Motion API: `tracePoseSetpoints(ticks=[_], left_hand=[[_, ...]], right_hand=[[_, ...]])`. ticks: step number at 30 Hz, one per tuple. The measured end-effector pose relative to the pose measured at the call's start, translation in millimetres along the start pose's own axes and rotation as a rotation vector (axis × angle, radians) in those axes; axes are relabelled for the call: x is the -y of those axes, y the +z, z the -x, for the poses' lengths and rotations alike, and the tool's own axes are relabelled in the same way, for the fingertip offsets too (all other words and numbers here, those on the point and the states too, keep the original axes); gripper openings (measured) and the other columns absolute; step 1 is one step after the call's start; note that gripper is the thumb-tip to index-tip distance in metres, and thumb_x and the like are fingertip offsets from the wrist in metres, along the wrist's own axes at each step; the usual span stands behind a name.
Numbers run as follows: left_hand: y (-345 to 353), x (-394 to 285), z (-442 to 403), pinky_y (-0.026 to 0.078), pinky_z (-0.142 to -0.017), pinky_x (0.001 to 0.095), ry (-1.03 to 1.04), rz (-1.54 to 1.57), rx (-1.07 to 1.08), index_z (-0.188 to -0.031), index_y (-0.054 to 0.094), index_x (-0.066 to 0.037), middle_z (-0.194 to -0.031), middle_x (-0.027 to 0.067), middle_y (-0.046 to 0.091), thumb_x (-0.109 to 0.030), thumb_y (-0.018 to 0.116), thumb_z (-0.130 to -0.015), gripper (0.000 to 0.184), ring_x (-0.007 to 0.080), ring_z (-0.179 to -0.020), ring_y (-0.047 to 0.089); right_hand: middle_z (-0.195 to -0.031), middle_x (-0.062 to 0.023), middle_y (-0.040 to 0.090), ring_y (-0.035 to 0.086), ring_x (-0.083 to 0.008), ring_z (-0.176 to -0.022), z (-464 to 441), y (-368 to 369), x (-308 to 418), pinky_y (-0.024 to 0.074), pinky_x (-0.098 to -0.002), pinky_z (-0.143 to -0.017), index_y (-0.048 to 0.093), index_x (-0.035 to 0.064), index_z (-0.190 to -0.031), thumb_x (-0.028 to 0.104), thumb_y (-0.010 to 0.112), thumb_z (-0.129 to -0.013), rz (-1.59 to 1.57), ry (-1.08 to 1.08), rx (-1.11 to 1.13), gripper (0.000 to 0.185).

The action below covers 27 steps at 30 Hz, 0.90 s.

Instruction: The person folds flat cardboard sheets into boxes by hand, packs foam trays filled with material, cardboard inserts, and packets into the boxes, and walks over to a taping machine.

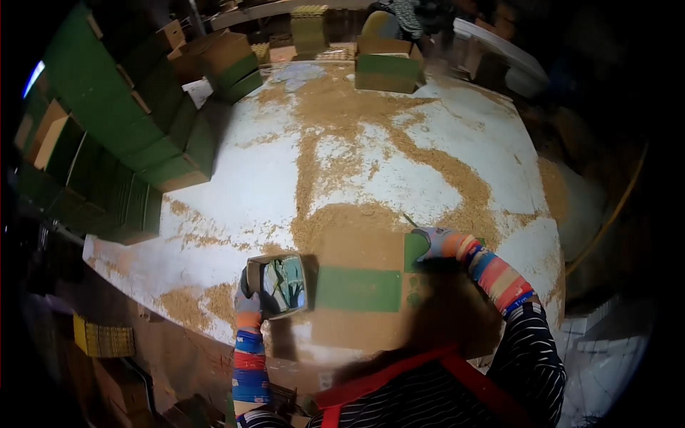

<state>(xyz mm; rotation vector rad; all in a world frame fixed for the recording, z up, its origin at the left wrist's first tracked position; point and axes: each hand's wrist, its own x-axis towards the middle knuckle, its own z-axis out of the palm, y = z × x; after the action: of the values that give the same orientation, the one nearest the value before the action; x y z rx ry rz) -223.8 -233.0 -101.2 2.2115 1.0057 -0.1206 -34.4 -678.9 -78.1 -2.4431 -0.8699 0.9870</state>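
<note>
On the white table, nearest to me, lies a flat brown cardboard sheet (357, 324) with a green band across it. My left hand (247, 296), in a grey and orange glove, grips the left side of a small open box (305, 285) filled with green and pale packets (283, 282). The box is at the left edge of the cardboard. My right hand (435, 244), gloved too, is over a green patch at the cardboard's upper right. A thin dark stick-like object (409, 220) shows beside its fingers. Shadow hides whether the fingers hold it.
Brown sawdust-like material (342, 107) is spread over the white table (250, 157). Green boxes (107, 107) are stacked high at the left. An open green and brown box (387, 73) stands at the far edge. Behind it a person (408, 16) is partly visible.
</note>
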Motion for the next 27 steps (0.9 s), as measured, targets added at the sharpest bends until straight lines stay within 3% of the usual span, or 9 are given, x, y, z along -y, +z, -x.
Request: tracePoseSetpoints(ticks=[6, 8, 12, 16, 17, 20, 24, 26, 27], left_hand=[[-54, 40, 83, 0.046, -0.075, 0.0341, 0.004, 0.094, -0.361, -0.12, 0.047, 0.002, -0.112, 0.0165, 0.054, 0.002, 0.049, -0.07, 0.05, 0.027, -0.091, 0.056], [-72, 59, 104, 0.047, -0.071, 0.0299, 0.237, 0.394, -0.327, -0.119, 0.049, 0.002, -0.107, 0.013, 0.057, 0.004, 0.049, -0.069, 0.05, 0.0217, -0.084, 0.057], [-90, -30, 181, 0.045, -0.078, 0.0262, 0.194, 0.624, -0.166, -0.116, 0.051, 0.003, -0.104, 0.0115, 0.06, 0.002, 0.045, -0.071, 0.046, 0.0154, -0.09, 0.056], [-7, -30, 186, 0.044, -0.084, 0.0331, 0.314, 0.395, -0.167, -0.115, 0.049, 0.004, -0.103, 0.0182, 0.059, -0.01, 0.048, -0.075, 0.043, 0.0272, -0.095, 0.057], [8, -59, 197, 0.044, -0.084, 0.0357, 0.343, 0.607, 0.011, -0.114, 0.051, 0.002, -0.101, 0.0201, 0.059, -0.017, 0.05, -0.075, 0.044, 0.0313, -0.094, 0.057], [62, -93, 221, 0.043, -0.084, 0.038, 0.145, 0.171, -0.158, -0.124, 0.045, -0.014, -0.102, 0.0215, 0.058, -0.03, 0.052, -0.077, 0.05, 0.0356, -0.096, 0.055], [83, -73, 247, 0.039, -0.09, 0.03, 0.213, 1.047, -0.309, -0.131, 0.032, -0.001, -0.124, 0.017, 0.044, -0.026, 0.055, -0.086, 0.056, 0.02, -0.112, 0.045], [140, -27, 259, 0.032, -0.097, 0.0314, -0.14, 0.789, -0.752, -0.127, 0.037, -0.003, -0.129, 0.0136, 0.038, -0.029, 0.057, -0.084, 0.053, 0.0224, -0.118, 0.038], [149, -21, 270, 0.034, -0.094, 0.0329, -0.13, 1.207, -0.479, -0.127, 0.038, -0.003, -0.126, 0.0135, 0.041, -0.028, 0.051, -0.087, 0.049, 0.0224, -0.115, 0.041]], right_hand=[[-0.097, -0.0119, 0.063, 0.058, -0.025, -0.09, 1, -21, 11, 0.0445, -0.036, -0.079, 0.06, 0.0078, -0.103, 0.055, 0.07, -0.057, -0.08, 0.134, 0.168, 0.066], [-0.104, -0.0112, 0.061, 0.056, -0.0261, -0.096, 3, -25, 12, 0.0432, -0.038, -0.082, 0.057, 0.01, -0.111, 0.057, 0.068, -0.06, -0.143, 0.103, 0.218, 0.07], [-0.1, -0.0151, 0.061, 0.057, -0.0269, -0.093, -6, -22, 4, 0.0435, -0.0372, -0.081, 0.058, 0.005, -0.107, 0.064, 0.065, -0.058, -0.016, 0.15, 0.228, 0.077], [-0.1, -0.021, 0.059, 0.055, -0.0321, -0.094, 10, -32, 24, 0.0422, -0.0384, -0.083, 0.059, 0.0006, -0.104, 0.071, 0.058, -0.058, 0.13, 0.079, 0.195, 0.084], [-0.105, -0.0233, 0.057, 0.053, -0.033, -0.099, 15, -34, 36, 0.041, -0.0385, -0.086, 0.055, -0.0028, -0.108, 0.072, 0.059, -0.056, 0.118, 0.096, 0.236, 0.091], [-0.1, -0.0172, 0.061, 0.058, -0.0299, -0.089, -2, -1, -1, 0.0442, -0.0372, -0.079, 0.059, 0.0038, -0.104, 0.064, 0.055, -0.069, 0.091, -0.044, 0.092, 0.07], [-0.097, -0.0161, 0.062, 0.058, -0.0282, -0.086, 2, 22, -20, 0.0451, -0.0365, -0.077, 0.059, 0.0031, -0.103, 0.061, 0.056, -0.07, -0.004, -0.04, 0.064, 0.067], [-0.096, -0.0156, 0.062, 0.059, -0.0273, -0.084, -2, 38, -23, 0.0456, -0.0361, -0.075, 0.059, 0.0027, -0.103, 0.06, 0.057, -0.071, -0.032, -0.028, 0.067, 0.065], [-0.096, -0.0153, 0.062, 0.059, -0.0269, -0.083, -6, 48, -23, 0.0458, -0.0359, -0.075, 0.059, 0.0025, -0.102, 0.059, 0.057, -0.071, -0.044, -0.024, 0.065, 0.065]])
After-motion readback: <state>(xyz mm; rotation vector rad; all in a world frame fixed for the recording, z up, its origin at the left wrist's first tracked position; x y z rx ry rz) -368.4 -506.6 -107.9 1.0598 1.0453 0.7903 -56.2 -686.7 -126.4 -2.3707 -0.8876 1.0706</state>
